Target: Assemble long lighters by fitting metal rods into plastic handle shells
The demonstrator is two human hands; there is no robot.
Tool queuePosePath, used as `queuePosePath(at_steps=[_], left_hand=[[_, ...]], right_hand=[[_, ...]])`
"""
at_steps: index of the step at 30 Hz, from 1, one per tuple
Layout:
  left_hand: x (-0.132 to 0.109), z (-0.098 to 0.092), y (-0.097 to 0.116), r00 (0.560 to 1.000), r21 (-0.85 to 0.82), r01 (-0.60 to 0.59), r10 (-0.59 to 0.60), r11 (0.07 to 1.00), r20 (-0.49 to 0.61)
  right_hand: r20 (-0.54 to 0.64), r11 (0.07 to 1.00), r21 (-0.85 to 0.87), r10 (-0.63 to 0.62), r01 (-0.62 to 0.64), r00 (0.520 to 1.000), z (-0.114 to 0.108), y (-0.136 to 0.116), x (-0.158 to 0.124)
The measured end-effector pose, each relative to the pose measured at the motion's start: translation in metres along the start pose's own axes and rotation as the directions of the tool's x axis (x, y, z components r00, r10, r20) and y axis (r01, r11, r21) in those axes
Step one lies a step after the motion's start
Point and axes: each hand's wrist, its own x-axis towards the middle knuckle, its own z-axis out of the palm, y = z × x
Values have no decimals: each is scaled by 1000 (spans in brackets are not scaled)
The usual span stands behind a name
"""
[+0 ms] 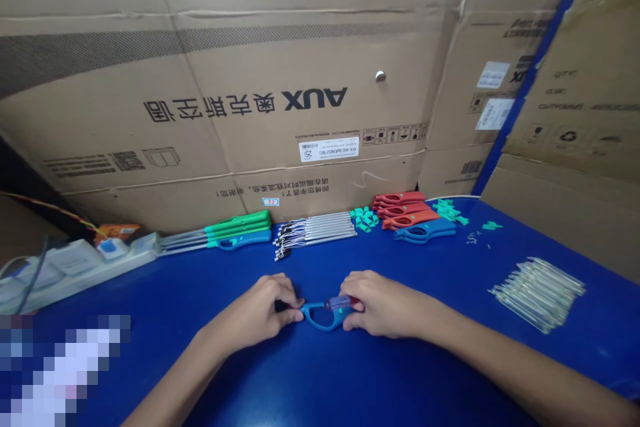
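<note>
Low over the blue tabletop, a blue gas lighter handle (pixel 320 327) with a looped trigger guard is held between my two hands. My left hand (pixel 270 307) pinches its narrow front end between thumb and fingers. Around the wider rear end, my right hand (pixel 377 303) has its fingers closed. A see-through purple piece (pixel 336 303), which looks like a fuel tank, lies along the handle's upper side by my right fingertips. A small green part (pixel 342 311) shows next to it. My right fingers hide the rear of the handle.
At the back lie finished lighters (pixel 245 221), metal tubes with wires (pixel 330 228), green pieces (pixel 365 219), red handles (pixel 400 199), blue handles (pixel 427 232) and green triggers (pixel 450 211). Clear thin rods (pixel 543 293) lie right. A power strip (pixel 90 272) sits left; cardboard (pixel 225 67) walls the back.
</note>
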Motion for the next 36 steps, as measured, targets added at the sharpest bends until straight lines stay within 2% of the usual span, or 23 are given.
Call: queuePosePath(at_steps=[3,8,12,15,21,27,30,33,36], left_hand=[[1,1,2,999,39,33,-33,999,-5],[0,2,4,997,57,73,-72,996,-21],[-1,2,1,997,60,66,-64,996,-45],[0,1,-2,998,54,34,-31,998,-51],[1,3,2,994,91,9,1,996,-111],[2,7,3,980,150,7,23,989,-196],[3,7,-3,936,144,35,19,989,-352],[5,7,-8,845,103,78,-11,992,-535],[5,10,-6,792,47,64,-22,997,-610]], right_hand=[[-24,999,-18,-41,40,999,5,0,1],[-56,996,35,89,-87,994,7,2,-3],[-105,999,35,17,-14,994,-1,11,-22],[-183,1000,27,19,-14,983,-6,19,-39],[-397,999,26,-17,30,917,-5,35,-50],[-416,999,30,-5,20,909,-6,34,-52],[-377,996,-64,32,-60,926,-9,20,-57],[-274,958,-270,19,-96,962,-2,4,-60],[-207,886,-458,-31,-69,978,14,-4,-56]])
